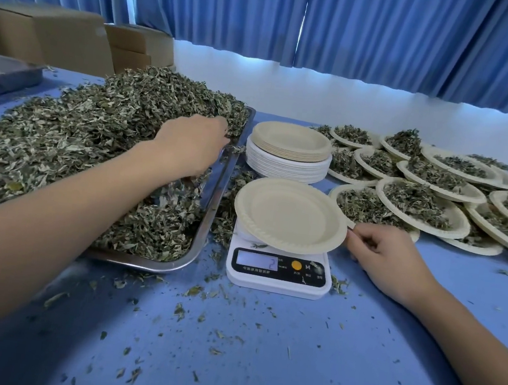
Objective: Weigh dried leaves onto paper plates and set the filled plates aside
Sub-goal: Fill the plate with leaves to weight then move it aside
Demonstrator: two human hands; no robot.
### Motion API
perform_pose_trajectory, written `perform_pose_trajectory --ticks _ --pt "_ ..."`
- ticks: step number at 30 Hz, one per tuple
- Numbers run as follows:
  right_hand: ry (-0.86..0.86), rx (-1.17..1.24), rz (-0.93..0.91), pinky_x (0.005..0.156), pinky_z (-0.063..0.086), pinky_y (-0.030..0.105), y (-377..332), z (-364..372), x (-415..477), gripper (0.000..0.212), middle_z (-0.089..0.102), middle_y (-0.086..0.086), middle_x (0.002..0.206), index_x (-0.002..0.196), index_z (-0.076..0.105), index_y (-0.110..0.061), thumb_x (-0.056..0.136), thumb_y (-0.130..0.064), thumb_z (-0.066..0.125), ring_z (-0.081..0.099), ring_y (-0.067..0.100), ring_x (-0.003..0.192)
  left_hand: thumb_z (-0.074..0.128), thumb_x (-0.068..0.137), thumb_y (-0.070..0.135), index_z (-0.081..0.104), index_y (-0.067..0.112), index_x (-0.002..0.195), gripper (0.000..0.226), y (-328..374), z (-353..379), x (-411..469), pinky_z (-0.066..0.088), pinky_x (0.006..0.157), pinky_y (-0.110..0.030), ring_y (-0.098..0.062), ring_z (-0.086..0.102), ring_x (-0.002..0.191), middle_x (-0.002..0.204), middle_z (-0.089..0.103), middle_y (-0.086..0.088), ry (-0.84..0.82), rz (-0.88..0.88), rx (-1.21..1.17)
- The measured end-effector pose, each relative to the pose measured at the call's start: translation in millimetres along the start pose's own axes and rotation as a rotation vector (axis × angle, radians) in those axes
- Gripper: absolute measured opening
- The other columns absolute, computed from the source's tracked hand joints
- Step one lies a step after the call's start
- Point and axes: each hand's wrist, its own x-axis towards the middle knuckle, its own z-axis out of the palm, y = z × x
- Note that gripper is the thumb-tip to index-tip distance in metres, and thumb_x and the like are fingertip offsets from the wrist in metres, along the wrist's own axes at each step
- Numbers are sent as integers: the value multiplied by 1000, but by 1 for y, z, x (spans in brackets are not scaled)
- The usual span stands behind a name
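Note:
An empty paper plate (289, 216) sits on a white digital scale (278, 271) whose display reads 2. My right hand (381, 254) pinches the plate's right rim. My left hand (190, 145) reaches into a big heap of dried leaves (79, 128) on a metal tray (214, 194), its fingers curled down into the leaves near the tray's right edge. Several filled plates (429, 196) lie overlapping to the right of the scale.
A stack of empty paper plates (289, 152) stands behind the scale. Cardboard boxes (58, 34) sit at the back left, blue curtains behind. Loose leaf bits are scattered over the blue table (260, 351).

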Motion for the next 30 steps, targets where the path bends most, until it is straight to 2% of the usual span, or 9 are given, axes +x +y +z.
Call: perform_pose_trajectory --ticks 6,8,10,12,15,18,21,26,30 --pt "-2 17 13 60 47 42 -1 0 1 46 58 11 57 62 53 -8 99 -36 53 52 30 57 42 108 32 43 8 94 27 12 -5 6 40 60 -40 -31 51 64 73 55 -9 203 -12 -353" --pt "-4 18 20 60 47 43 0 0 0 46 58 11 57 63 53 -7 98 -37 53 52 31 58 42 108 33 46 7 92 31 23 -12 7 33 56 -37 -22 47 62 71 51 -4 254 -1 -489" --pt "-3 24 17 58 45 40 0 0 0 47 58 10 57 63 54 -7 97 -41 52 52 30 57 43 108 32 50 5 91 33 38 -18 9 31 55 -28 -15 42 62 71 49 0 270 33 -608" --pt "2 28 12 57 44 37 0 0 0 47 57 9 56 63 53 -8 97 -41 52 52 29 56 44 107 32 54 5 90 34 57 -21 8 31 56 -29 -15 41 63 72 50 0 255 59 -730" --pt "-2 33 17 58 47 40 2 0 2 45 59 10 57 63 53 -8 99 -35 54 54 31 56 45 107 34 48 17 78 34 86 -19 5 32 56 -28 -11 40 61 68 45 5 211 62 -877" --pt "2 37 11 56 45 36 3 0 1 45 59 7 55 61 54 -10 100 -33 55 53 28 54 44 107 34 48 16 81 32 108 -9 -1 30 51 -19 -9 41 59 67 45 6 138 115 -917" --pt "16 29 -4 52 39 23 2 0 1 45 59 2 52 58 53 -13 99 -32 55 50 20 49 44 107 33 43 20 78 32 118 2 -6 29 53 -21 -9 39 60 68 42 5 50 202 -922" --pt "-1 33 2 51 36 23 4 0 1 46 57 7 53 61 53 -10 100 -34 56 43 9 46 51 104 36 54 3 89 36 114 11 -10 29 56 -28 -13 40 61 70 47 -2 -12 268 -879" --pt "-2 38 -1 51 38 24 4 0 1 46 57 6 52 59 53 -13 99 -36 55 43 9 45 57 101 37 56 3 84 38 103 8 -10 30 62 -32 -14 41 63 73 47 -5 -10 287 -852"
